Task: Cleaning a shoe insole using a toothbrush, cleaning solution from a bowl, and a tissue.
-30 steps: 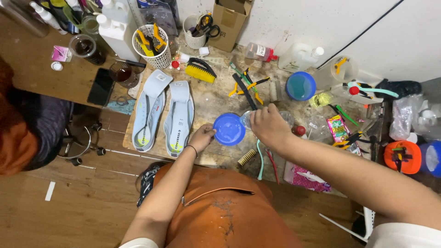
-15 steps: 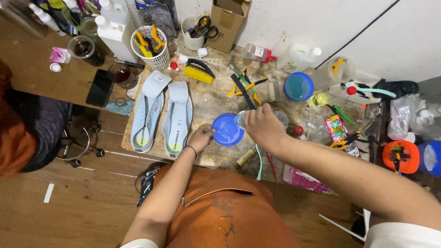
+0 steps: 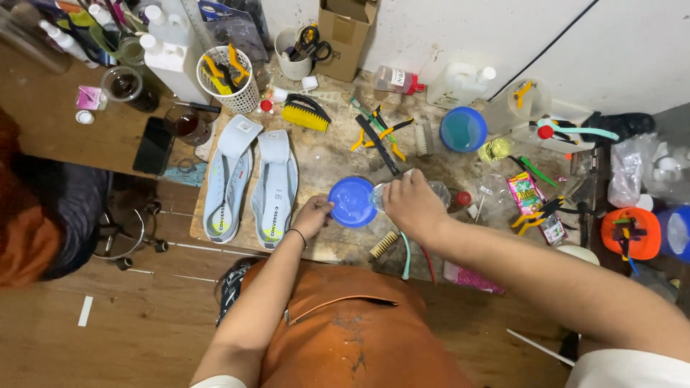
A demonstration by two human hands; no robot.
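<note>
A worn, paint-stained wooden desk [image 3: 338,154] stands against a white plastered wall [image 3: 632,50], down which a thin black cable [image 3: 546,50] runs slantwise. To the left a darker brown wooden tabletop [image 3: 50,136] adjoins the desk, its surface smoother and less marked. Below both lies a brown wood-plank floor [image 3: 144,323] with a few pale scraps of tape on it. Under the darker tabletop, the chrome wheeled base of a swivel chair [image 3: 133,233] shows, and on the chair rests a heap of dark grey and orange cloth [image 3: 43,215]. The light is even and soft, with only faint shadows along the wall's foot.
</note>
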